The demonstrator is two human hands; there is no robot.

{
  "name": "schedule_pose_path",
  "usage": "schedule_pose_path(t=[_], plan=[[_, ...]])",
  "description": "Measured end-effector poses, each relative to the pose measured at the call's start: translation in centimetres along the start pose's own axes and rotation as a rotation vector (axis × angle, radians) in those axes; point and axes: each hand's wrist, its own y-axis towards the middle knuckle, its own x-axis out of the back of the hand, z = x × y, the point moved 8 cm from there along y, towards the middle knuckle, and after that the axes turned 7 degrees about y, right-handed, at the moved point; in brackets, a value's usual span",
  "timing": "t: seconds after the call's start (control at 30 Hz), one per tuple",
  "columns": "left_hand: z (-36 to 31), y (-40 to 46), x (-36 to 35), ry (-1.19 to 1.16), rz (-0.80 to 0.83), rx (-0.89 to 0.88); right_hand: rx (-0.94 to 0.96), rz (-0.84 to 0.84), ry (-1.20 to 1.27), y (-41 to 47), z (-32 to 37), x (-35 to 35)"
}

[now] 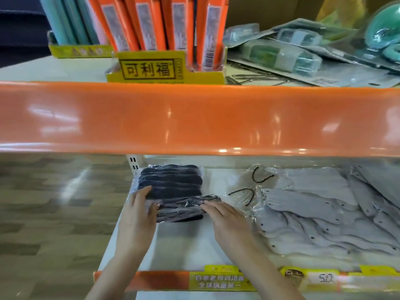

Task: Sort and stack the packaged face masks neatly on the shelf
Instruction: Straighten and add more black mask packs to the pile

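A stack of black face masks in clear plastic packs point(171, 182) lies at the left end of the white lower shelf point(188, 245). My left hand point(138, 215) rests flat against the stack's left side, fingers straight. My right hand point(227, 217) touches the right end of the front black pack point(181, 210), which lies slightly askew. To the right, a spread heap of packaged grey masks point(313, 213) covers the shelf; one clear pack with black ear loops point(249, 191) sits at its left edge.
An orange shelf rail point(194, 118) crosses the view above the hands. The upper shelf holds orange boxes in a yellow display tray point(151, 68) and teal blister packs point(292, 53). Price labels point(220, 280) line the lower shelf's front edge. Wood-look floor point(54, 202) lies left.
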Motion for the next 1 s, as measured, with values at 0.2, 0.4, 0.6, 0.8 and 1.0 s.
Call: schedule_pose_path(t=[0.2,0.4,0.6,0.8,1.0], plan=[[-3.1,-2.6,-1.5,0.24,-0.009,-0.616,0.016,0.063,0.041,0.2,2.5,-1.4],[-2.0,-3.4,-3.3,0.366,0.009,-0.627,0.013,0.084,0.087,0.6,4.3,-2.7],[-0.7,-2.8,-3.3,0.348,0.018,-0.498,0.003,0.121,0.051,0.6,4.3,-4.7],[1.3,-2.9,-4.3,0.359,0.113,-0.375,-0.037,0.11,0.038,0.1,3.1,-5.7],[2.5,-2.5,-5.4,0.366,0.212,-0.259,-0.104,0.051,0.006,-0.3,2.4,-5.5]])
